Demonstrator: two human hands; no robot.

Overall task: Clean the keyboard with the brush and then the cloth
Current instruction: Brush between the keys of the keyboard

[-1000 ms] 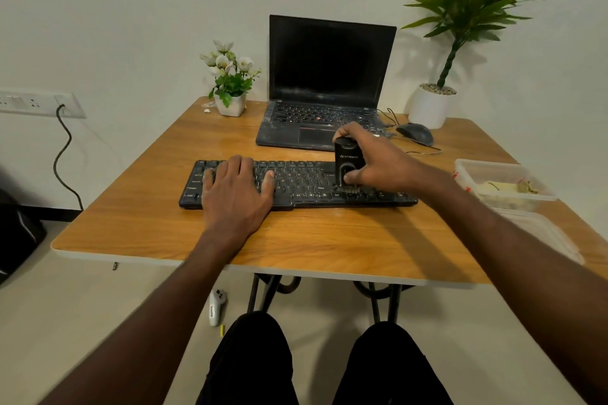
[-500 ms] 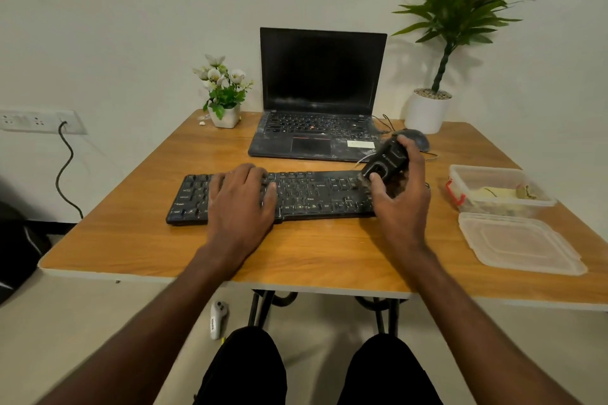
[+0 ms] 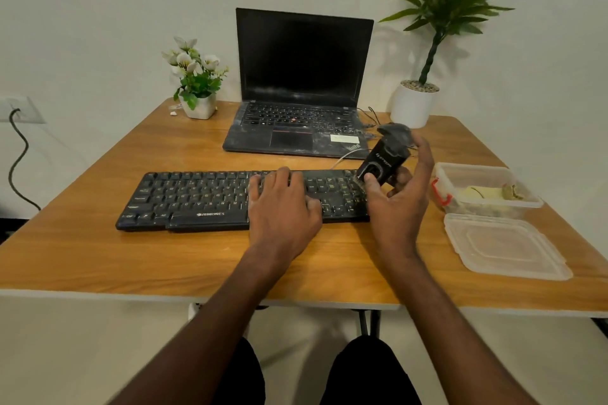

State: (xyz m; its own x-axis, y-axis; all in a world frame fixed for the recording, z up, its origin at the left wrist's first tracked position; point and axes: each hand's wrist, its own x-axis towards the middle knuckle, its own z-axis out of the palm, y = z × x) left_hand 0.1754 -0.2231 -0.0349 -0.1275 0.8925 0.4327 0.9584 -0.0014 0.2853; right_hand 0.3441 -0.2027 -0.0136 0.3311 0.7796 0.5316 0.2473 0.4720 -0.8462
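keyboard (image 3: 210, 199) front and centre, a black zebronics board lying flat across the wooden table (image 3: 98, 250), long edge facing the person so both hands reach every row. left hand (image 3: 283, 207) lies flat on the keys right of centre, fingers straight and spread, gripping nothing — by the look of it, it's there to pin the board so it won't skate while the other hand works. right hand (image 3: 399, 204) sits at the board's 3 o'clock end, thumb and fingers curled round a black brush (image 3: 383, 163), a stubby block of a thing, tilted with its top leaning away toward 1 o'clock and its bristle end down at the rightmost keys. whether the bristles actually touch the keys, i can't tell. that tilt looks made for flicking dust out of the gaps and off the edge.

out at 3 o'clock from the board, well apart, an open clear plastic box (image 3: 487, 174) with something pale yellow inside, possibly the cloth, though it's too unclear to call. its lid (image 3: 506, 246) lies flat just nearer the person. at 12 o'clock, an open laptop (image 3: 302, 82), screen dark, with a mouse behind the brush hand.

brushing stage, i'd say; cloth not yet touched.
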